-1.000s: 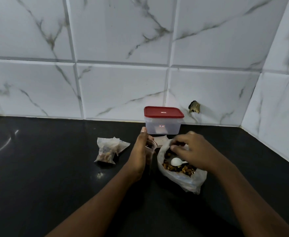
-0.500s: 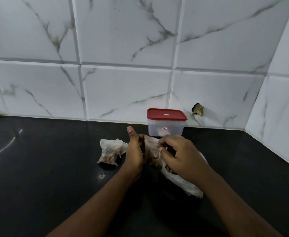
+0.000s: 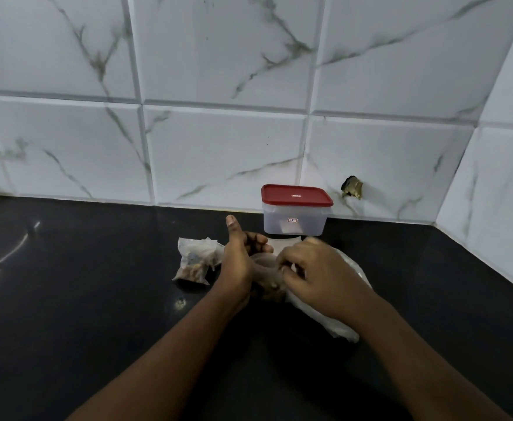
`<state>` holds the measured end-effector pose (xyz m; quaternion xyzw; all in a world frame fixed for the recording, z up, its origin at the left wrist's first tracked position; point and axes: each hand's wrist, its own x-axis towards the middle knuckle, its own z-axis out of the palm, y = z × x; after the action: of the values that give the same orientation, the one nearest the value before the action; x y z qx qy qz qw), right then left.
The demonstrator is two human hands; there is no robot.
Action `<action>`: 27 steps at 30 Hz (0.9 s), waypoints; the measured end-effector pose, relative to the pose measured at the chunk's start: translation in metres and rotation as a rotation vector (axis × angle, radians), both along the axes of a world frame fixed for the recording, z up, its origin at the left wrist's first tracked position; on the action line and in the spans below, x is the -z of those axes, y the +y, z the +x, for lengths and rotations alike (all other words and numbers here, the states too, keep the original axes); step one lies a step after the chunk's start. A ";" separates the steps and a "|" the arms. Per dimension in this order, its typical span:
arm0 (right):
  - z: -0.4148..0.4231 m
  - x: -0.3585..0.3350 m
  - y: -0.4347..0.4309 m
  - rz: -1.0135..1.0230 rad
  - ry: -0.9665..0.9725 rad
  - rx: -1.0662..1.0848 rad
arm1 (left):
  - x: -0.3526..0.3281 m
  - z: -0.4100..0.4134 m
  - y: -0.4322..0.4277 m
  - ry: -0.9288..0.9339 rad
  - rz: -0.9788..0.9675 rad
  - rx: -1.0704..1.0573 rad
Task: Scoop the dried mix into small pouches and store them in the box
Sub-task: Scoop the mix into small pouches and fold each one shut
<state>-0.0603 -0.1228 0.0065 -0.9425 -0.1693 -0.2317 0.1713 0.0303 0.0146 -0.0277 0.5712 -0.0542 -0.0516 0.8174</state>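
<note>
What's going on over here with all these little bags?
A person is packing a dried mix into pouches on a black counter. The left hand holds a small pouch with some mix in it, thumb up, while the right hand pinches at its top. A filled pouch lies just to the left. The large bag lies under the right hand. The box stands at the back by the wall, its red lid on.
</note>
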 end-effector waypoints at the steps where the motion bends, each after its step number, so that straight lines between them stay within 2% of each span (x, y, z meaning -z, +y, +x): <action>1: 0.001 -0.002 -0.001 0.044 -0.066 -0.001 | -0.001 0.000 0.001 0.009 0.013 0.017; 4: -0.002 -0.008 -0.001 0.102 -0.154 -0.029 | 0.000 0.003 0.002 0.011 0.002 0.047; 8: 0.000 0.001 0.003 -0.116 0.104 -0.015 | 0.004 0.005 -0.003 0.002 -0.026 -0.005; 12: 0.001 -0.004 -0.001 0.055 -0.149 -0.007 | 0.001 0.001 0.003 -0.008 0.035 0.028; 14: -0.001 -0.007 -0.001 0.101 -0.189 -0.013 | 0.000 0.000 0.003 0.001 0.018 0.052; 18: -0.001 -0.002 0.003 -0.176 0.099 0.032 | 0.002 0.002 -0.001 0.001 -0.018 -0.009; 20: -0.001 -0.001 0.000 -0.124 0.028 0.054 | 0.004 0.004 -0.001 -0.006 0.000 -0.007; 22: -0.002 -0.006 -0.005 0.002 -0.130 0.085 | 0.003 0.002 0.002 -0.008 0.042 0.001; 24: -0.003 -0.011 -0.007 0.064 -0.177 0.084 | 0.004 0.003 0.003 -0.012 0.050 0.023; 27: -0.002 -0.008 -0.001 -0.114 0.037 0.064 | 0.005 0.003 0.001 -0.007 0.017 0.002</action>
<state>-0.0619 -0.1238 0.0142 -0.9598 -0.1488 -0.2095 0.1128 0.0337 0.0154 -0.0323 0.5784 -0.0569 -0.0510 0.8122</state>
